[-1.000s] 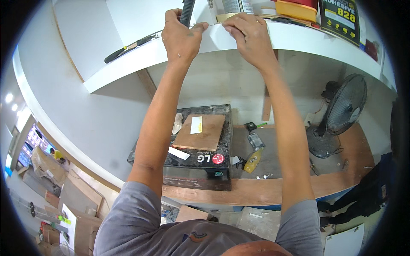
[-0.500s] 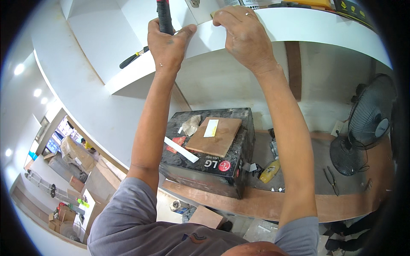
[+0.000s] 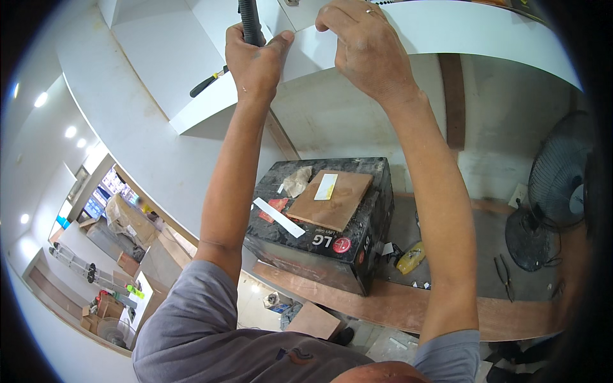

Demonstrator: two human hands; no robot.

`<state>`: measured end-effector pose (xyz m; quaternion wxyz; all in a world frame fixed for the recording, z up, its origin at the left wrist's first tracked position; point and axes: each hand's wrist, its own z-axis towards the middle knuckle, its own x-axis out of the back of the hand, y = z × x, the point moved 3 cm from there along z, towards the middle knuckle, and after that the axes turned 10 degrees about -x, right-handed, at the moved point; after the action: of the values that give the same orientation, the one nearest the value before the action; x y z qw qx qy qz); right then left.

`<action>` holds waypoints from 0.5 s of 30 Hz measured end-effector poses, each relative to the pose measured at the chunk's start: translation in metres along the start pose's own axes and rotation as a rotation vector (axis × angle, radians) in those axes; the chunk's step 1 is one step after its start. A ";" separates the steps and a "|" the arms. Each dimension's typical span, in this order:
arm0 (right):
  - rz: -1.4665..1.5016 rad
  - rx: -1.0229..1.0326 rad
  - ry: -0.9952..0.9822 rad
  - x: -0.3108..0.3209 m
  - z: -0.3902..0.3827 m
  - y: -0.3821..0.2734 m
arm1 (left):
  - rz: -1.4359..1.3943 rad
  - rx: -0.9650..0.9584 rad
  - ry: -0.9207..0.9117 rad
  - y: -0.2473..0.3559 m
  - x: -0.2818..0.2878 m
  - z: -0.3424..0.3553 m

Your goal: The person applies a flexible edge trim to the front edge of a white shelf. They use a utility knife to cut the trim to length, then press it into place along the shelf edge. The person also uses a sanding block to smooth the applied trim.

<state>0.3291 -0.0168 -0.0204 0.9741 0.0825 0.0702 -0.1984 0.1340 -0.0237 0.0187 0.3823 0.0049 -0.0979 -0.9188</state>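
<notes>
My left hand is at the white curved shelf, wrapped round a ribbed black tool handle. The upper end of the handle runs out of the picture, so its kind does not show. My left thumb points along the shelf's white face. To the right, my right hand is raised at the same shelf edge with its fingers curled in. Whatever its fingertips hold, if anything, is hidden behind the hand. A black and yellow hand tool lies on the shelf left of my left hand.
Below stands a dusty black box bearing a brown board, a white strip and a crumpled piece. Right of it lie a yellow bottle and pliers; a black fan stands beyond.
The view has shifted slightly, so the box and shelf appear a little to the right. Both hands keep nearly the same place and pose at the shelf edge.
</notes>
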 end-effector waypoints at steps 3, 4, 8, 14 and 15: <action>0.010 0.015 0.025 -0.004 0.001 0.006 | -0.115 0.020 0.008 -0.004 0.005 0.001; 0.017 0.024 0.038 -0.005 0.002 0.004 | -0.168 0.039 0.013 -0.006 0.006 0.001; -0.002 -0.011 -0.005 -0.002 0.001 0.002 | -0.179 0.076 -0.038 -0.007 0.009 0.000; -0.156 -0.020 -0.043 -0.005 0.002 -0.008 | -0.198 0.036 -0.020 -0.009 0.013 -0.004; -0.204 -0.031 -0.068 -0.008 0.003 -0.011 | -0.222 0.051 -0.030 -0.009 0.014 -0.004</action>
<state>0.3181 -0.0246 -0.0176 0.9518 0.0530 0.0483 -0.2981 0.1182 -0.0286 0.0144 0.2764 0.0116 -0.1257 -0.9527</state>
